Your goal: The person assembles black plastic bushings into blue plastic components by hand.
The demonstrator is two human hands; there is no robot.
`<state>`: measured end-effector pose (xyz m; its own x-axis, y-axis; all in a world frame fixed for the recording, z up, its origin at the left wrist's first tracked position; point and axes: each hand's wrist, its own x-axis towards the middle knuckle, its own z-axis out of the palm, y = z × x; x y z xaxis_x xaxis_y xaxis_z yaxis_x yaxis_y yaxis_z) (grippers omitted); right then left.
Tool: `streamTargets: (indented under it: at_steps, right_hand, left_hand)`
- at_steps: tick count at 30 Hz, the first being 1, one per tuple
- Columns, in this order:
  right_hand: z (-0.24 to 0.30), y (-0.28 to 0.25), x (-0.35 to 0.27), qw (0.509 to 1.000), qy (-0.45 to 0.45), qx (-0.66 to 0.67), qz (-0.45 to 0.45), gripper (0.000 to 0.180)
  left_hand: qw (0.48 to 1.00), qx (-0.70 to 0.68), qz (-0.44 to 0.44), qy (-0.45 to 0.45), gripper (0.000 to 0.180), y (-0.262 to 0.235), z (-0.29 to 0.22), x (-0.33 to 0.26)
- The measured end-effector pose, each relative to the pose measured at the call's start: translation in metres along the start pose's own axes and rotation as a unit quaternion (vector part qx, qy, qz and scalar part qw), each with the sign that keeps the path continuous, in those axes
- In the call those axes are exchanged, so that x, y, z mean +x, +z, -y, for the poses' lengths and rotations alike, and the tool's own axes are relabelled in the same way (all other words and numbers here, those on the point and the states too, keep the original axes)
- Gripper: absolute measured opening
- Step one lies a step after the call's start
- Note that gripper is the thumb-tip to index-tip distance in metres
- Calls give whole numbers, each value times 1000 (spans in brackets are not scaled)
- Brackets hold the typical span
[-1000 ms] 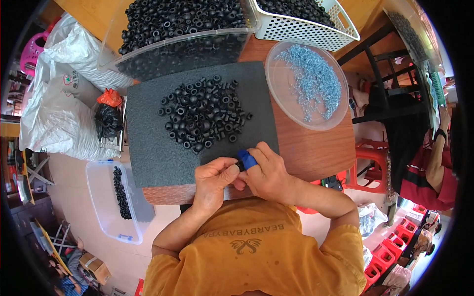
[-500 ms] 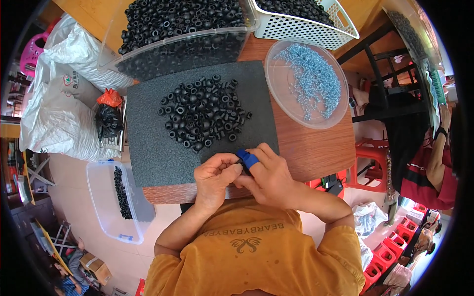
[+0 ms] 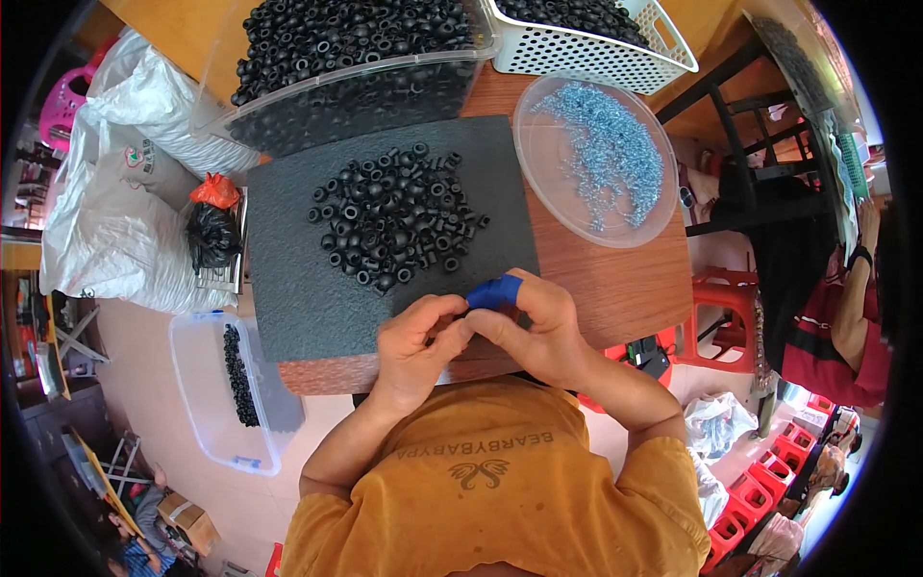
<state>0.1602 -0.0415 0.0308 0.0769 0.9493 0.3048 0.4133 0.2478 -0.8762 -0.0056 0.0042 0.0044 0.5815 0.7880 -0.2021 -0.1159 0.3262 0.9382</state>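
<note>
Just below the frame's centre, left hand (image 3: 415, 341) and right hand (image 3: 541, 332) are best braced together, both grips pinched narrow, any contents hidden.

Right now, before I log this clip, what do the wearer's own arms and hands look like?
The arms come out of short mustard-yellow sleeves, with both forearms bare below them. The right hand has a bright blue wrap around its index finger. The left hand shows no wrap. Neither hand is gloved, and no watch or bracelet shows on either wrist.
</note>
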Motion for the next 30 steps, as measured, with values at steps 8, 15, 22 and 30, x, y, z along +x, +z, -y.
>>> streamTargets:
  at_steps: [8,15,22,30]
  right_hand:
    - [0,4,-8,934,235,263,-54,8]
    - [-7,6,-13,954,178,236,-54,12]
    - [-8,-1,-7,988,104,116,-15,16]
    - [-9,4,-5,982,116,145,-32,18]
  left_hand:
    - [998,36,2,49,24,4,-1,0]
    - [998,-63,20,3,25,1,5,-1]
    - [998,-58,0,-4,23,-1,9,-2]
    - [999,-34,-17,-11,22,-1,7,-2]
